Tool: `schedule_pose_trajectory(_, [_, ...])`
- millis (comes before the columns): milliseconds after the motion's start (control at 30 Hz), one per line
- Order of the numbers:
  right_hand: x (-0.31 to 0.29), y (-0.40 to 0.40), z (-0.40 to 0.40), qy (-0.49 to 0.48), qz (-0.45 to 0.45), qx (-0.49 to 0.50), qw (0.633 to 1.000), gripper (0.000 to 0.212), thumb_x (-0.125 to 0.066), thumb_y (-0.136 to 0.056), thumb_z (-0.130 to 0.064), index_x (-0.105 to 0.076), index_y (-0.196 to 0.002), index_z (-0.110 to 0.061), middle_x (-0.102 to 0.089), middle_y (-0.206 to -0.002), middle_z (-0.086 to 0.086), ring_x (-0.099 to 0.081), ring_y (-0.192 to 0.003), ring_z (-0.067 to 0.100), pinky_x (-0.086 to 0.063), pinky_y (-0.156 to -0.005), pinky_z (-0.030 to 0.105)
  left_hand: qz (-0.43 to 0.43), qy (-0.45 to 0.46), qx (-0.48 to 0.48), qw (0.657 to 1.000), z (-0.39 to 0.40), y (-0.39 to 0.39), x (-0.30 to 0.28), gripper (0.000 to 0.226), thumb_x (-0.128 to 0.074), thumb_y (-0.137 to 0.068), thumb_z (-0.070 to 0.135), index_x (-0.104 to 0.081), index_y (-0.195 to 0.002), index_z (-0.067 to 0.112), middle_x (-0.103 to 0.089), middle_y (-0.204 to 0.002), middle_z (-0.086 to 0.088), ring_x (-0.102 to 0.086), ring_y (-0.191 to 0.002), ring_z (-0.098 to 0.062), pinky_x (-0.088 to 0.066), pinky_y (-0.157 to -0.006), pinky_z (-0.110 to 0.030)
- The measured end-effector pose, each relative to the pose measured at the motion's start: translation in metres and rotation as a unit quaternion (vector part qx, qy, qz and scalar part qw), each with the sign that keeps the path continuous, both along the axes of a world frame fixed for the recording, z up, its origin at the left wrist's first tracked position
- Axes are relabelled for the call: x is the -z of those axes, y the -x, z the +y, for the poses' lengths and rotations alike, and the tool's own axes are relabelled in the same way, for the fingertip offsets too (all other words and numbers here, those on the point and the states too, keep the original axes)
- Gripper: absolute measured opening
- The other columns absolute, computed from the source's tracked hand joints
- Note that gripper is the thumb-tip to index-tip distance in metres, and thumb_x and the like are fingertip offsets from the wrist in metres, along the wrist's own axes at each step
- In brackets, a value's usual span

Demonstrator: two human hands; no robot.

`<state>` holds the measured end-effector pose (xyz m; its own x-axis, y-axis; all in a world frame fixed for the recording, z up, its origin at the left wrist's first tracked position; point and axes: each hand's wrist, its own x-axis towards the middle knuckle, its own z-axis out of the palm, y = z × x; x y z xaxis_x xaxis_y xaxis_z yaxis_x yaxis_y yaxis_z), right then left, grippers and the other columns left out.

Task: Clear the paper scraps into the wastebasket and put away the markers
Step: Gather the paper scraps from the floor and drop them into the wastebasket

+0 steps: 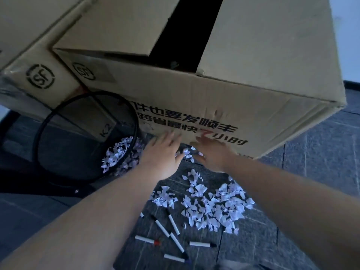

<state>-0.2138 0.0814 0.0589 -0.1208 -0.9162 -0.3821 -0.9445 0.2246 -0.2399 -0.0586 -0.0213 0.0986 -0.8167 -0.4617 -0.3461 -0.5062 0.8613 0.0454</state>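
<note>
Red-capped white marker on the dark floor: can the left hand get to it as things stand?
Probably yes: the red-capped white marker lies uncovered, nothing atop it, just beside the left forearm; the left hand need only draw back.

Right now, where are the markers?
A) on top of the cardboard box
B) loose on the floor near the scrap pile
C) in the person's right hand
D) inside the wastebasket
B: the markers lie scattered on the dark floor tiles, beside the paper scraps, untouched.

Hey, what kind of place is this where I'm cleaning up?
Probably a storeroom or a home or office corner used for parcels. Large courier-printed cardboard boxes are stacked on a dark tiled floor, with a black mesh wastebasket beside them, and paper scraps and markers lie on the tiles.
</note>
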Motion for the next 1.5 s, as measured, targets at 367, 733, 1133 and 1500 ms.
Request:
schedule_pose_trajectory(367, [0.118,0.006,-0.026,-0.014,-0.012,0.008,1.0,0.051,-0.037,-0.096,-0.043,-0.031,-0.141,-0.021,-0.038,-0.143,0.006,-0.042,-0.126,0.026,-0.042,-0.099,0.043,-0.004,-0.039,-0.034,0.999,-0.021,0.0,0.137,0.067,-0.024,-0.09,0.061,-0.015,-0.146,0.024,-0.003,-0.158,-0.004,-0.008,-0.143,-0.028,-0.015,-0.114,-0.053])
schedule_pose_trajectory(733, [0.187,0.004,0.036,0.064,-0.044,-0.017,0.997,0.057,-0.023,-0.094,-0.046,-0.039,-0.139,-0.015,-0.035,-0.148,0.008,-0.027,-0.139,0.024,-0.015,-0.115,0.042,0.017,-0.174,-0.039,0.984,0.008,0.022,0.217,0.068,-0.023,-0.088,0.064,-0.013,-0.146,0.031,0.008,-0.157,0.004,0.004,-0.144,-0.022,-0.005,-0.115,-0.05])
schedule_pose_trajectory(1133, [0.179,-0.006,0.127,0.007,0.001,-0.019,1.0,0.078,-0.02,-0.086,-0.071,-0.013,-0.147,-0.024,-0.017,-0.154,0.003,-0.009,-0.141,0.02,-0.003,-0.114,0.048,0.033,-0.155,0.083,0.984,0.083,-0.032,0.228,0.093,-0.014,-0.071,0.086,0.012,-0.144,0.034,0.009,-0.157,-0.004,0.006,-0.144,-0.025,-0.007,-0.116,-0.052])
schedule_pose_trajectory(1500, [0.197,-0.023,0.154,0.029,0.068,0.046,0.996,0.07,-0.025,-0.084,-0.073,-0.036,-0.137,-0.029,-0.037,-0.146,0.009,-0.036,-0.133,0.03,-0.018,-0.106,0.064,0.081,-0.079,0.106,0.988,0.112,-0.033,0.241,0.097,-0.035,-0.072,0.082,-0.012,-0.148,0.025,-0.013,-0.156,-0.007,-0.019,-0.141,-0.029,-0.02,-0.112,-0.056])
